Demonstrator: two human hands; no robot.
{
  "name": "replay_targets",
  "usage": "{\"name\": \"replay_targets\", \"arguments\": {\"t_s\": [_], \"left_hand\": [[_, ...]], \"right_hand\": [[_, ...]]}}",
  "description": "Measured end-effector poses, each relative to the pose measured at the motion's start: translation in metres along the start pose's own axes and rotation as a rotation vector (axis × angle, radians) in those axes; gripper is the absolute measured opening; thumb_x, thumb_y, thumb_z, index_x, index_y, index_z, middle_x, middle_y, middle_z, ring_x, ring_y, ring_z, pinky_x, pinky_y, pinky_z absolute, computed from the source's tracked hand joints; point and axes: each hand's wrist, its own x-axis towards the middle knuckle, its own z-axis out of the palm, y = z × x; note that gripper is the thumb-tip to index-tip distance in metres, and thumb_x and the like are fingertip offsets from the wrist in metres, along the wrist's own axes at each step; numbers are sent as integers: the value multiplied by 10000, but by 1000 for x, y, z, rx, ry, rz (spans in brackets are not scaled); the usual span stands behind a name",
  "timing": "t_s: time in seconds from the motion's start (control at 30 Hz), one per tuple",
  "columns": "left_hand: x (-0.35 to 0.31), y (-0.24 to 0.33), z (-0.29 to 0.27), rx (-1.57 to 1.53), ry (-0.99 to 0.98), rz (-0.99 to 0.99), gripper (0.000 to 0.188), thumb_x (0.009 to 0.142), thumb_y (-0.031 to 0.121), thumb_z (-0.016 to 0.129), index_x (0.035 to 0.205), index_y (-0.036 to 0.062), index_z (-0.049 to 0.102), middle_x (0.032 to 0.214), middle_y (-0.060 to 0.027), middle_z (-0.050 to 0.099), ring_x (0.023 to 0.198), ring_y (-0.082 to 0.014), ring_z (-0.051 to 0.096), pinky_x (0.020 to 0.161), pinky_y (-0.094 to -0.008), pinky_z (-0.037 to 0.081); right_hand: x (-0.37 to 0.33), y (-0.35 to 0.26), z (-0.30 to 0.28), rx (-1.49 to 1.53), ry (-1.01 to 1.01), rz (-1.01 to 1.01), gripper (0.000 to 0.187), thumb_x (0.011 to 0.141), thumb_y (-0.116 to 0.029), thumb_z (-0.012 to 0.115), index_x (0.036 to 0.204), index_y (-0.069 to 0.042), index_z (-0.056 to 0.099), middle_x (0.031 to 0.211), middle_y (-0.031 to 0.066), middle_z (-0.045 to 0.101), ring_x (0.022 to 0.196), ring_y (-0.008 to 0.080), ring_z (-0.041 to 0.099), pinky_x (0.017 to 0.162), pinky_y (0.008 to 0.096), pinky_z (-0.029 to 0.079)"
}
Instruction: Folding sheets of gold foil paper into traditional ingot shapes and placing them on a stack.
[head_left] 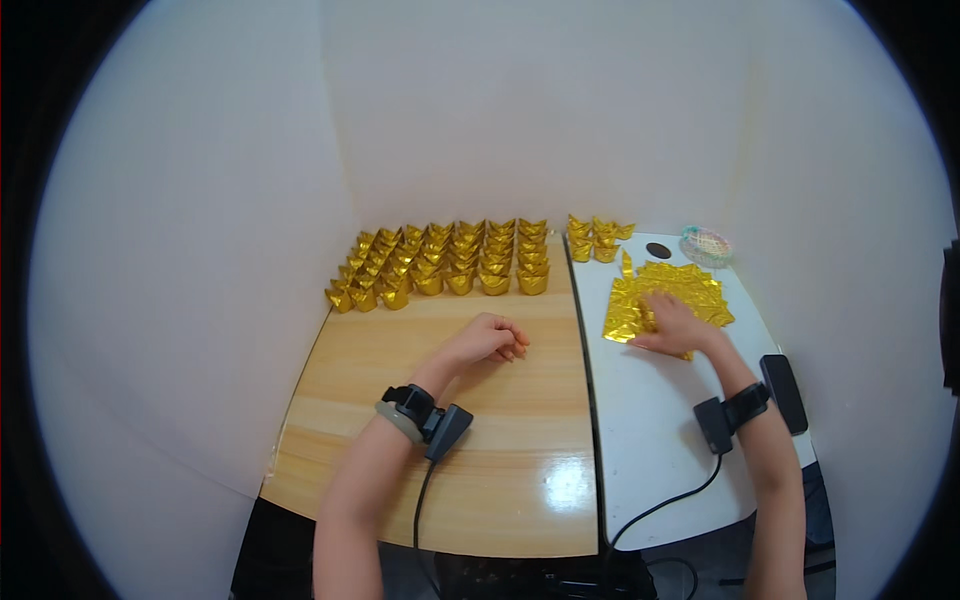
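Observation:
My right hand (674,325) rests with fingers spread on a pile of crinkled gold foil sheets (690,285) on the white table. The fingertips touch the sheets, and whether any is pinched does not show. My left hand (490,340) is over the wood-grain table, holding nothing, its fingers loosely bent and slightly apart. Beyond it stand several rows of folded gold foil ingots (460,262). A smaller group of gold ingots (596,240) sits at the back of the white table, left of the sheets' far edge.
A pale, multicoloured woven-looking dish (706,246) and a dark oval disc (658,250) lie at the back right. A black flat device (784,394) lies at the white table's right edge. Both wrists wear black strapped devices with cables. A dark seam parts the tables; pale walls enclose them.

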Motion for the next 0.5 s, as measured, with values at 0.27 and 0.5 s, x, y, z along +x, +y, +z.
{"name": "replay_targets", "arguments": {"t_s": [0.27,0.5], "left_hand": [[23,-1,33,83,-9,49,222,876,79,443,972,20,634,866,-38,652,758,-80,585,688,-200,458],[3,-20,22,-29,17,131,194,866,72,485,982,6,625,878,-51,652,831,-106,596,762,-215,456]], "right_hand": [[-17,-23,42,50,264,23,689,863,-564,448,1287,-23,418,1253,264,447,1195,416,409,977,484,354],[-37,-12,-18,187,65,124,487,901,-445,447,959,8,613,910,216,628,865,342,613,715,435,489]]}}
